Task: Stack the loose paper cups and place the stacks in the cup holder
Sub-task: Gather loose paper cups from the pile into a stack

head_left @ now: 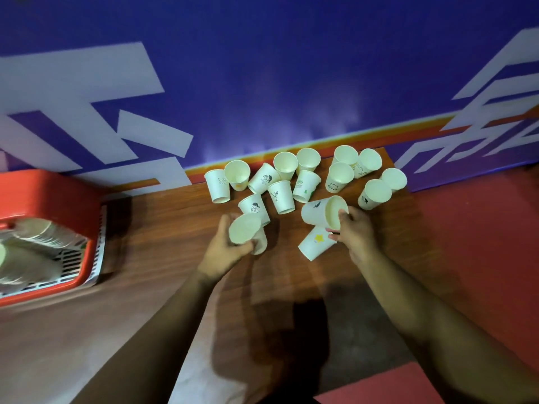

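Note:
Several loose white paper cups (281,196) with small printed drawings stand and lie on the far part of a wooden table (163,237). My left hand (226,246) grips one paper cup (245,231), tilted with its mouth toward me. My right hand (354,228) holds a second cup (319,212) by its rim, lying sideways just above the table. A cup with a yellow star (316,243) lies right under that hand, touching its fingers. At the far left a red cup holder basket (87,258) holds stacked cups (43,231), blurred.
A blue wall (262,83) with white lettering rises directly behind the cups. The table's right edge (402,182) ends beside the rightmost cups, with red floor (466,228) beyond. Bare wood lies between the basket and my left arm.

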`<action>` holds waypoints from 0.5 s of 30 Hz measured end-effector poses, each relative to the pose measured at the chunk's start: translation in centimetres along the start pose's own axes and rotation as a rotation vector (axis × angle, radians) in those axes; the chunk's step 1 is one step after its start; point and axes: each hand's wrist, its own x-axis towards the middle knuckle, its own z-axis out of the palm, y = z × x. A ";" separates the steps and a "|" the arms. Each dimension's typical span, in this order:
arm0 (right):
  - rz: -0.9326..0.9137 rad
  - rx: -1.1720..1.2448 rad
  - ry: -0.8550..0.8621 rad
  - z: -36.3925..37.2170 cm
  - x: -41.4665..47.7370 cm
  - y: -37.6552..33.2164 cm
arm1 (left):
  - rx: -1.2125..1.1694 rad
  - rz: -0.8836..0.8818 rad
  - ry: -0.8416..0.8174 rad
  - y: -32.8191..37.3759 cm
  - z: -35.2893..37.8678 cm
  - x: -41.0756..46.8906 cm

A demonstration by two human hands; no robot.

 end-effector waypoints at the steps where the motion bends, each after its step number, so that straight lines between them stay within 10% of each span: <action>1: -0.051 0.005 -0.047 -0.2 -1.1 -0.3 | 0.015 0.005 -0.040 -0.1 -0.1 -0.5; 15: -0.288 -0.226 -0.326 0.6 -15.9 -2.5 | 0.251 0.282 -0.286 2.2 -1.2 -8.3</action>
